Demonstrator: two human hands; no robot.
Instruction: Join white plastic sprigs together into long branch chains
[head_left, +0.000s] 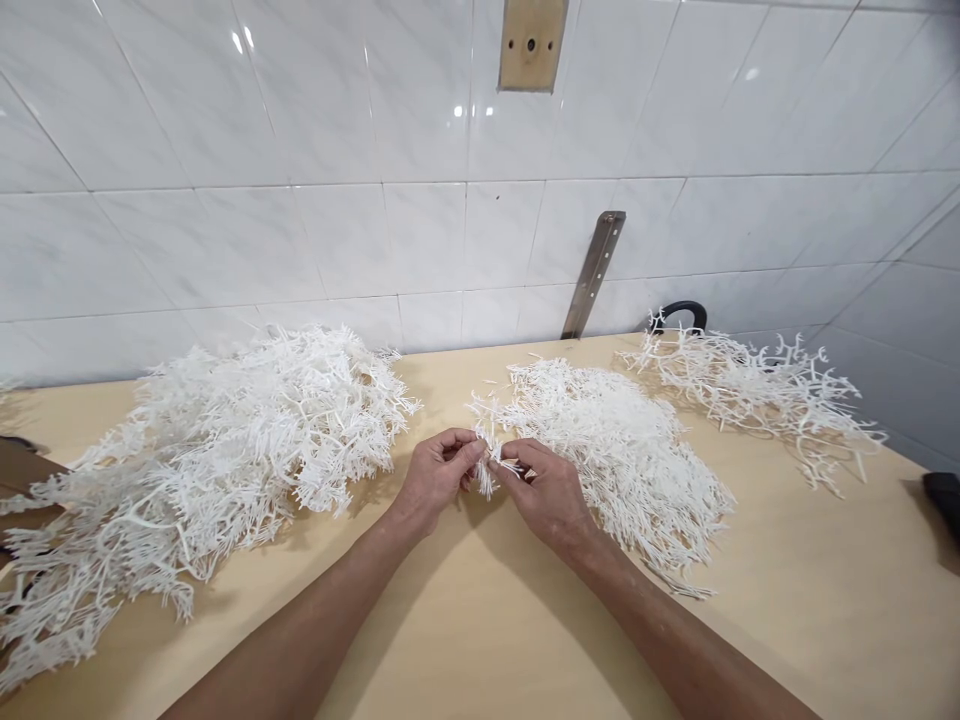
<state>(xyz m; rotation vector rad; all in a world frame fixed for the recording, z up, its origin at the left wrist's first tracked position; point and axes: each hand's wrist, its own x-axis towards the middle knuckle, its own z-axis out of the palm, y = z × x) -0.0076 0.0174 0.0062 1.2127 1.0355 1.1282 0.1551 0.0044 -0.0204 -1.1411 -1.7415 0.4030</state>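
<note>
Between my two hands is a small white branched plastic piece [487, 482] with thin prongs fanning out. My left hand [442, 470] pinches it from the left, thumb against fingers. From the other side my right hand [547, 492] also pinches it, a few prongs poking out by the fingertips. Just right of my hands lies a pile of short thin white sticks [630, 440]. Over on the left spreads a larger heap of white branched pieces [247, 430], many still joined in clusters. My fingers partly hide the held piece.
Bare white branching frames [750, 385] lie at the back right, near a black curved handle [684, 308]. A metal strip [595, 272] leans against the tiled wall. A dark object [943, 500] sits at the right edge of the wooden table [817, 620].
</note>
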